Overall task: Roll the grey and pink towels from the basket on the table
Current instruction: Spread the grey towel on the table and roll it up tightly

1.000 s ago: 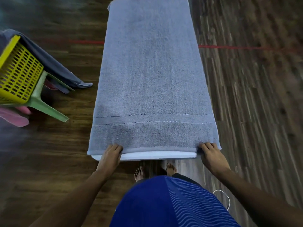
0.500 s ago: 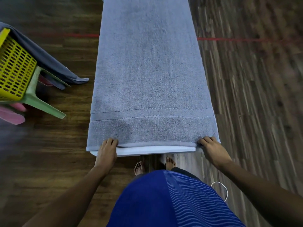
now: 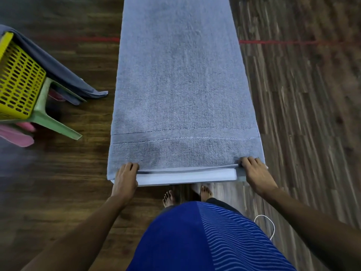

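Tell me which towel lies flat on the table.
The light grey towel, lying flat along the table. The dark grey towel drapes over the yellow basket; the pink towel sticks out below it.

Person seen from above. Blue garment [image 3: 175, 241] covers the torso, plain on the person's left and with lighter wavy stripes on the right. A dark trouser edge [image 3: 220, 202] shows beyond it. Forearms are bare down to the left hand [image 3: 126, 178] and right hand [image 3: 257, 176]. The feet [image 3: 206, 190] are bare. A thin white cable [image 3: 270, 225] loops by the right hip.

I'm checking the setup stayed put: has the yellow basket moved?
No. The yellow basket still sits on the green stool, same spot against the red floor line.
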{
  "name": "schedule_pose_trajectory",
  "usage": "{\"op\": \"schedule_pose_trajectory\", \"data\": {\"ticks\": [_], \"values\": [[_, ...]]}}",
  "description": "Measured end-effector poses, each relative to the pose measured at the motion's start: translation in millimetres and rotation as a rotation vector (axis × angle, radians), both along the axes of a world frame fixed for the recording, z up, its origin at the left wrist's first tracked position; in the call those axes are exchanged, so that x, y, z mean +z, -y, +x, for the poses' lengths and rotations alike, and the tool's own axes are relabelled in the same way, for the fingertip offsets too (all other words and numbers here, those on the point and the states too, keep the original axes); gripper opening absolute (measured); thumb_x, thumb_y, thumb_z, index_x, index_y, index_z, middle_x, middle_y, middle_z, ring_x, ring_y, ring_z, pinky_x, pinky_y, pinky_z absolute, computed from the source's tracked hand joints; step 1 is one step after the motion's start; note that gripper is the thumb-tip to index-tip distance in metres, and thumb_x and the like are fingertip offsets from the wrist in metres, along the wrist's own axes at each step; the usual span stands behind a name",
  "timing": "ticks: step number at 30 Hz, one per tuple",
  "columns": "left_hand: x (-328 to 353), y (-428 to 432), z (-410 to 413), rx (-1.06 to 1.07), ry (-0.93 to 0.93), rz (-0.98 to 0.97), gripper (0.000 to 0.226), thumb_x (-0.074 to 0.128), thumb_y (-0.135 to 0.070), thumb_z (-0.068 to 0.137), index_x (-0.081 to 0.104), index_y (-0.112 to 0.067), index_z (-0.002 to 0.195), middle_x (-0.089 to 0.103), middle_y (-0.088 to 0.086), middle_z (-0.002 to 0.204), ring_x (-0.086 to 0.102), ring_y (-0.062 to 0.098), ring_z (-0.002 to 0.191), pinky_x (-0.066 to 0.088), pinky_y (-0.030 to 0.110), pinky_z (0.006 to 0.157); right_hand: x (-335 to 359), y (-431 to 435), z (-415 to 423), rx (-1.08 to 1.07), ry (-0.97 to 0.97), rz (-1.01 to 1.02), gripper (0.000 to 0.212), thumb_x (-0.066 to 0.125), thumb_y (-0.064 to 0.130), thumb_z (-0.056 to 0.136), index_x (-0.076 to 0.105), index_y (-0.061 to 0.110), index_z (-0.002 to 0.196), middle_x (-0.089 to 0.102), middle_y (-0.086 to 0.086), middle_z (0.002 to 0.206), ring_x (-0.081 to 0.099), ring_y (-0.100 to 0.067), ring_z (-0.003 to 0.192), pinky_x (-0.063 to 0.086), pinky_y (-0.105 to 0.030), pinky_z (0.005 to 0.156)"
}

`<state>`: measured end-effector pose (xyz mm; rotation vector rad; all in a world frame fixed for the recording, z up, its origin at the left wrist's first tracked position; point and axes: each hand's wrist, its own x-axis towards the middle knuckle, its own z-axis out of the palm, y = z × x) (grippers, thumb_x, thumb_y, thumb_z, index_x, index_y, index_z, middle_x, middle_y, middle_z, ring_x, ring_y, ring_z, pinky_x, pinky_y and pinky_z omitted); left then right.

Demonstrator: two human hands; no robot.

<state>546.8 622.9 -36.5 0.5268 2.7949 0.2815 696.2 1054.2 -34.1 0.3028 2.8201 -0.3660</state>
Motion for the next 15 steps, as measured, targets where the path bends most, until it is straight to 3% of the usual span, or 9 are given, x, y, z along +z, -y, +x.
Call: {"op": "schedule_pose_trajectory", "data": {"ticks": [3,7,12,15], "values": [[1,6,-2,0.063,0.004,-0.034,0.033,0.063,0.009,0.072,0.06,-0.009,0.1,0.058,0.008,0.098,0.05,0.029,0.091,0.045,0.041,0.077,-5,-6,-1,0.042,-0.01,-0.032,0.022,0.046,0.015,0.096,0.053,0.019,0.116,0.056,-0.006,0.105,0.051,-0.028,0.091,0.044,-0.044,0.083],[3,15,-6,0.141,0.007,-0.092,0.029,0.063,0.006,0.073,0.06,-0.009,0.098,0.058,0.01,0.096,0.051,0.032,0.091,0.045,0.045,0.077,-9,-11,1,0.106,-0.005,-0.11,0.02,0.049,0.027,0.098,0.058,0.02,0.114,0.054,-0.001,0.105,0.054,-0.023,0.095,0.046,-0.038,0.084],[4,25,-6,0.213,0.02,-0.048,0.03,0.062,0.006,0.076,0.059,-0.009,0.101,0.057,0.01,0.102,0.049,0.029,0.095,0.048,0.045,0.077,-7,-21,19,0.198,-0.058,-0.088,0.028,0.063,0.006,0.088,0.059,0.016,0.114,0.053,0.0,0.112,0.052,-0.023,0.097,0.049,-0.036,0.086],[3,25,-6,0.228,0.009,-0.012,0.029,0.06,0.006,0.079,0.061,-0.007,0.105,0.06,0.011,0.103,0.049,0.029,0.096,0.048,0.045,0.078,-1,-22,24,0.143,-0.097,-0.029,0.03,0.064,0.0,0.083,0.062,0.013,0.109,0.058,-0.003,0.109,0.054,-0.025,0.093,0.051,-0.039,0.082]]}}
